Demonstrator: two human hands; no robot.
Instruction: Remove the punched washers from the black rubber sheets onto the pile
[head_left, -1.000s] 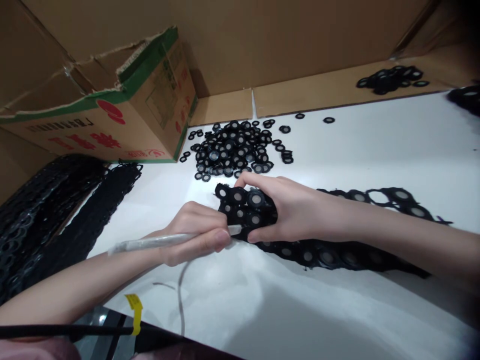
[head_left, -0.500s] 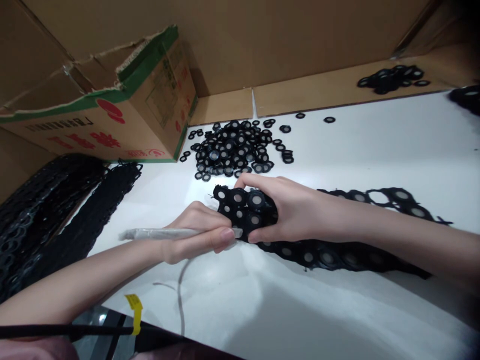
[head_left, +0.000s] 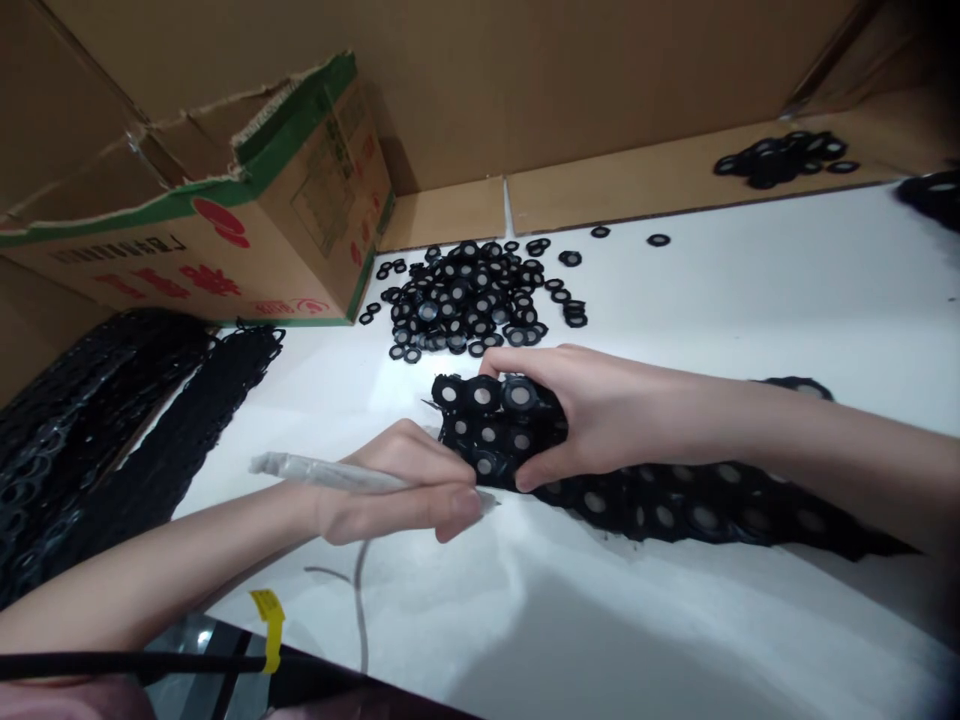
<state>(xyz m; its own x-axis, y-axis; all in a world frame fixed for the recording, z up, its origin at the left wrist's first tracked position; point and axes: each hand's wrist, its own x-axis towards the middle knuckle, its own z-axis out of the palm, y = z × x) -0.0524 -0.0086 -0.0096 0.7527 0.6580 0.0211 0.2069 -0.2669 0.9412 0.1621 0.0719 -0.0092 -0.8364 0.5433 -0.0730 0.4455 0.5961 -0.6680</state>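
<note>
My left hand (head_left: 409, 485) is closed round a pale, pen-shaped tool (head_left: 315, 470) with a whitish wrap. The thin point of this tool sticks out past my thumb, low beside the near edge of a black rubber sheet (head_left: 487, 435). Rows of round rings with light grey centres make up the sheet. My right hand (head_left: 592, 410) grips the sheet between thumb and fingers, with its left end showing. Under my right wrist the sheet trails off to the right. Fingers on the sheet's far side are partly hidden.
Beyond my hands lies a heap of loose black rings (head_left: 469, 295). A torn-topped cardboard box (head_left: 300, 210) stands at the back left, with stacked black sheets (head_left: 97, 430) before it. Another small ring pile (head_left: 784, 158) rests at the back right. A black cable (head_left: 135, 662) crosses the lower left.
The pen-shaped tool has moved slightly right and down, its point now clear of the sheet's front. My right hand and the sheet have shifted a little to the right.
</note>
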